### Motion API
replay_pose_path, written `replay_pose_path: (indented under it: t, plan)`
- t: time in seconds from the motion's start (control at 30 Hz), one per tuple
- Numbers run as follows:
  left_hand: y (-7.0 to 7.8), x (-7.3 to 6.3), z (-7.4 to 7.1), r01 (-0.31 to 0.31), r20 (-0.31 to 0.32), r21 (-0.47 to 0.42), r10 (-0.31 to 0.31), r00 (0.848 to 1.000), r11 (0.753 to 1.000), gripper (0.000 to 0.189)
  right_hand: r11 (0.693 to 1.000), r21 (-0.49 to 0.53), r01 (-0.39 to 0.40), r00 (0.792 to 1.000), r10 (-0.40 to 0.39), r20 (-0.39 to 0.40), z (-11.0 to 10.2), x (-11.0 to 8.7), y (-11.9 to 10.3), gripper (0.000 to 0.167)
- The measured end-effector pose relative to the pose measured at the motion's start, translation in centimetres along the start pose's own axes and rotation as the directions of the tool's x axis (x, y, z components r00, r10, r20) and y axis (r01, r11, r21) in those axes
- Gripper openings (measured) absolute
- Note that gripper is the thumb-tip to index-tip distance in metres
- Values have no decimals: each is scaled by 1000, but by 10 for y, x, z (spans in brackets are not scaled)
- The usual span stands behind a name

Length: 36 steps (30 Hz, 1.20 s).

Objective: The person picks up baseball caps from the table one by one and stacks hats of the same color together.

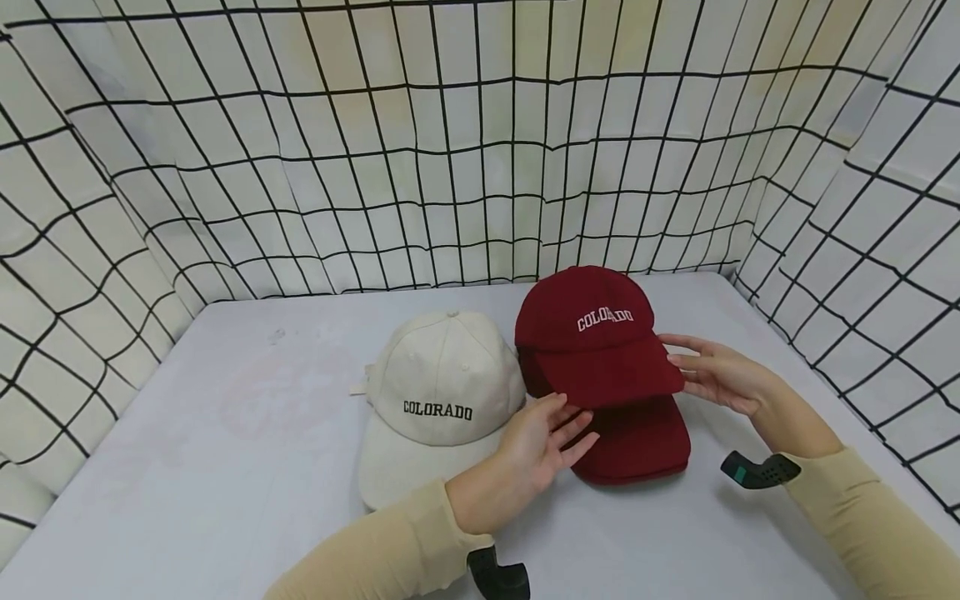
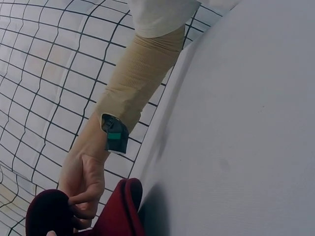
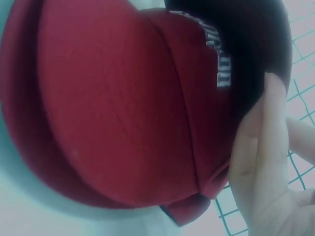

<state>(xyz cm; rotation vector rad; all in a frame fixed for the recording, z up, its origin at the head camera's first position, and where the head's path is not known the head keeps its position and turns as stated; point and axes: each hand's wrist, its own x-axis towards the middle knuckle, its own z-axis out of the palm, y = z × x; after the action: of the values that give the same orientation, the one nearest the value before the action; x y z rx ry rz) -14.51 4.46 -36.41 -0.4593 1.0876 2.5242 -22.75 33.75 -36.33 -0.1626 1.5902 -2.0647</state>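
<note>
A red baseball cap with white COLORADO lettering tilts over a second red cap, their brims apart; part of the lower cap's lettering shows in the right wrist view. My right hand pinches the side of the upper brim, fingers against its dark underside and thumb largely hidden. At the brim's left front corner, my left hand touches the edge, its other fingers spread out below. Beside that hand sits a cream cap with black COLORADO lettering.
All the caps are on a white-covered table. Black grid netting over white sheeting encloses the back and both sides. Each wrist carries a black device, such as the one on the right wrist.
</note>
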Motion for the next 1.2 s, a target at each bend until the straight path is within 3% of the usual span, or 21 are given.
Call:
replay_pose_path:
  t: [0.2, 0.4, 0.7, 0.87, 1.2]
  plan:
    - [-6, -2, -4, 5, 9, 47, -5, 1000, 999, 13, 996, -86, 6, 999, -2, 49, -5, 1, 4, 30]
    - [-10, -2, -13, -9, 35, 147, 4, 999, 989, 22, 985, -173, 17, 991, 6, 131, -11, 2, 10, 35]
    - [-16, -1, -20, -5, 43, 233, -5, 999, 972, 7, 970, -241, 33, 979, 16, 202, -18, 3, 9, 39]
    - [-20, -1, -21, 6, 55, 236, -19, 998, 972, 6, 961, -275, 24, 978, 34, 205, -21, 4, 8, 37]
    - [-30, -4, -22, 13, 26, 326, -23, 999, 945, 8, 925, -380, -24, 984, 90, 157, -24, 5, 7, 37]
